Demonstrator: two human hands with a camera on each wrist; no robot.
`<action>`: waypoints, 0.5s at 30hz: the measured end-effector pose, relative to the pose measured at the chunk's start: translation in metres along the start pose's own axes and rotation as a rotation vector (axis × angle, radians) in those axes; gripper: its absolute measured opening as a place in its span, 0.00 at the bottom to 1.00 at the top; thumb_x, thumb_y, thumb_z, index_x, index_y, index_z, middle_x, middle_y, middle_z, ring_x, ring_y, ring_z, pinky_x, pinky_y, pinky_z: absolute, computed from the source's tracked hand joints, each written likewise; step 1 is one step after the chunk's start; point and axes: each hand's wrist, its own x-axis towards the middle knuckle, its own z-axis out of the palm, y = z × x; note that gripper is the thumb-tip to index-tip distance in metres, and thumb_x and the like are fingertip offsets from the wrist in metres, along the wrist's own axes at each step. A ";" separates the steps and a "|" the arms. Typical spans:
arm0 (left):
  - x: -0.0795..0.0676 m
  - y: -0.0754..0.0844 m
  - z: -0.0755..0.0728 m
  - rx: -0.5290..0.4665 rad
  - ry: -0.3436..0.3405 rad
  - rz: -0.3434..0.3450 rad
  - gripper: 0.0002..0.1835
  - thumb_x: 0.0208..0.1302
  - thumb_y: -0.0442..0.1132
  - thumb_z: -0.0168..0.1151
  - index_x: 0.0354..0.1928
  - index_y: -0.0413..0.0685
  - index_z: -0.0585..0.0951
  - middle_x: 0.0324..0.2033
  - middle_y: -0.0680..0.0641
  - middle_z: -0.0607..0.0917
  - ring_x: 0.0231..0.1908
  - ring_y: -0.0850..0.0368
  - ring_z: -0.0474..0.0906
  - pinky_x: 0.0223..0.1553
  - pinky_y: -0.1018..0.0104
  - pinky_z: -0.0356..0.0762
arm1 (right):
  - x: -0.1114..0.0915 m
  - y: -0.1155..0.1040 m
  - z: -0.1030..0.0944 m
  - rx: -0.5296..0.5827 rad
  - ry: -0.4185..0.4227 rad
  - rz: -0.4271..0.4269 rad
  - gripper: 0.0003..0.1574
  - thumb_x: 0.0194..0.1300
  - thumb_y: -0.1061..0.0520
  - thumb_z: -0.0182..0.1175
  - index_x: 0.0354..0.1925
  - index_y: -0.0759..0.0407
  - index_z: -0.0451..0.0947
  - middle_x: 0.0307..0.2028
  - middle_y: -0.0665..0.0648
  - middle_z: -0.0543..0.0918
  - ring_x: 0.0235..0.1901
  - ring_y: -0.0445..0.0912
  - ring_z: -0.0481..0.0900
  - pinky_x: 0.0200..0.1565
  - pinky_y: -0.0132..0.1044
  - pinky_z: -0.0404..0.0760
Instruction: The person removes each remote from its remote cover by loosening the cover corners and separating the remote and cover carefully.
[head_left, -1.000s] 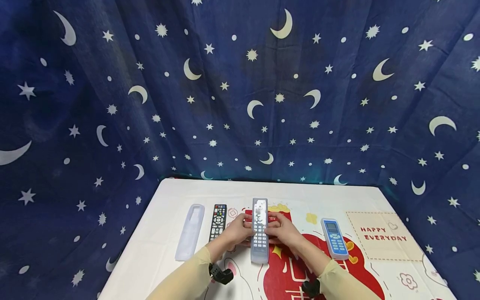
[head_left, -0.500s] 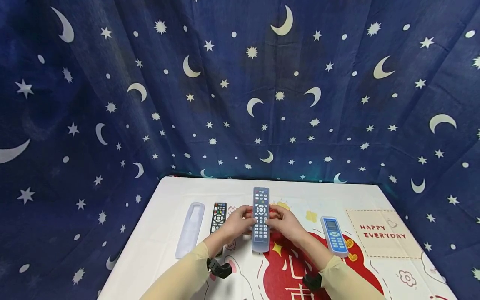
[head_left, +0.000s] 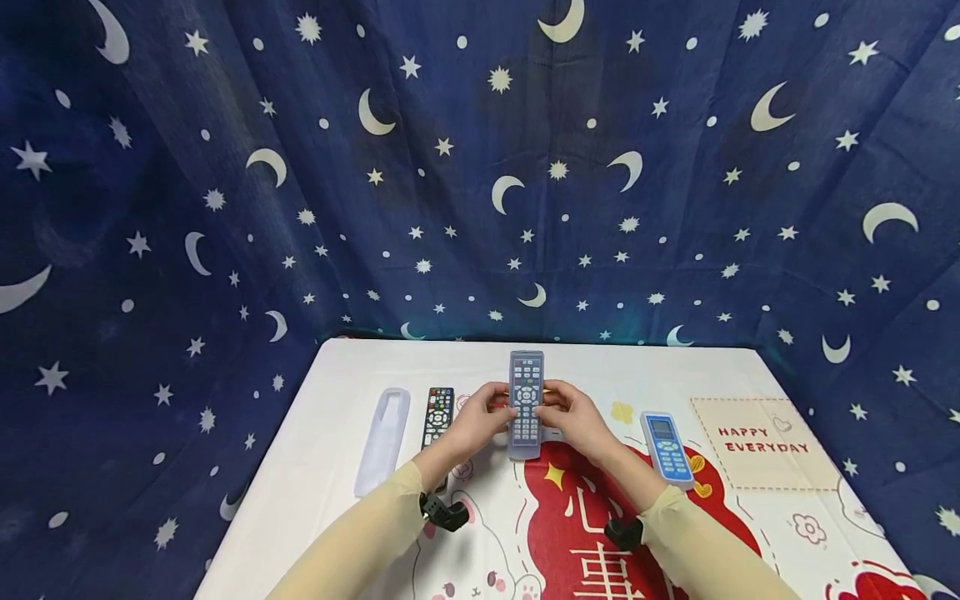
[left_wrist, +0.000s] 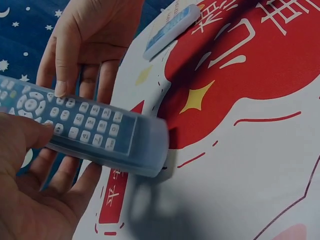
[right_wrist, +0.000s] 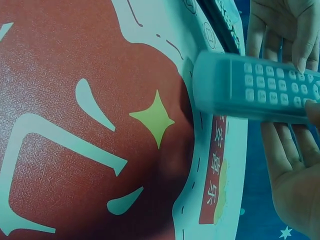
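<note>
Both hands hold one remote control (head_left: 527,408) in a translucent sleeve, raised above the table with its buttons facing up. The left hand (head_left: 480,419) grips its left edge, thumb on the front and fingers underneath. On the opposite edge the right hand (head_left: 577,419) does the same. In the left wrist view the sleeve's end (left_wrist: 150,145) extends past the keypad and casts a shadow on the cloth. A black remote control (head_left: 437,421) lies left of the left hand, partly covered by that forearm.
An empty translucent sleeve (head_left: 382,442) lies at the table's left. Right of the right hand is a blue-and-white remote control (head_left: 667,450) with a small screen. A printed white cloth (head_left: 337,492) covers the table, and a starry dark blue curtain (head_left: 450,250) hangs behind.
Both hands have lifted the sleeved remote control up and away from the body, tilting it so the glare on its face is gone. The other remote controls have stayed put.
</note>
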 end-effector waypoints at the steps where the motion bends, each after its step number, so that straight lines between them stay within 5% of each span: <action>1: 0.001 0.001 0.000 0.007 0.003 0.010 0.22 0.72 0.35 0.63 0.65 0.43 0.74 0.52 0.43 0.81 0.50 0.52 0.80 0.50 0.55 0.84 | 0.001 -0.001 -0.001 0.000 0.001 -0.011 0.30 0.71 0.63 0.63 0.69 0.61 0.71 0.54 0.63 0.83 0.50 0.53 0.82 0.52 0.45 0.84; 15: 0.002 0.006 0.004 0.045 0.028 0.052 0.20 0.72 0.33 0.62 0.64 0.44 0.76 0.55 0.45 0.82 0.55 0.50 0.79 0.57 0.54 0.79 | 0.000 -0.003 -0.002 -0.002 0.040 -0.049 0.28 0.69 0.65 0.64 0.65 0.61 0.73 0.55 0.62 0.82 0.53 0.54 0.79 0.54 0.41 0.83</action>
